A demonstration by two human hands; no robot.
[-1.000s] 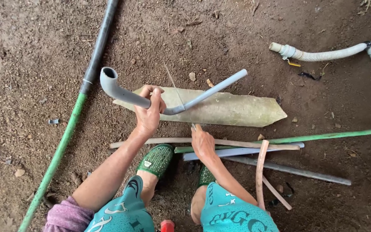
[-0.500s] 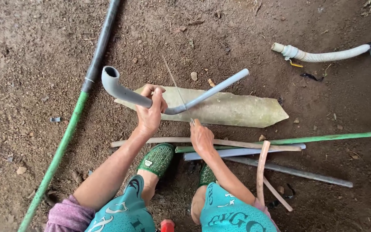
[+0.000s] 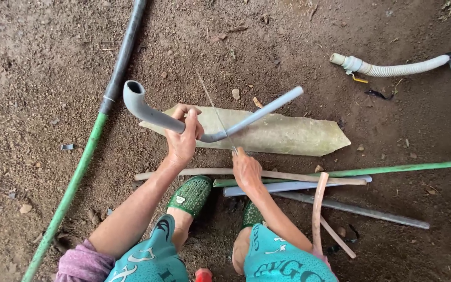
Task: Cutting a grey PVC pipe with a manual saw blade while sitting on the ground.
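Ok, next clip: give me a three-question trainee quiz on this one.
1. True or false: the left hand grips the bent grey plastic pipe.
2. The right hand holds: A) a thin straight blade-like strip B) a hammer C) nothing.
3. What lies on the dirt under the pipe?

Key: 1 true. 2 A. 3 a long flat pale green pointed sheet.

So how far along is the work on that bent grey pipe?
Done: the grey pipe already shows a bend and a curled end. In hand: the left hand grips it over the pale board, while the right hand holds a thin blade against it. Left: no cut through it shows; other pipes lie untouched.
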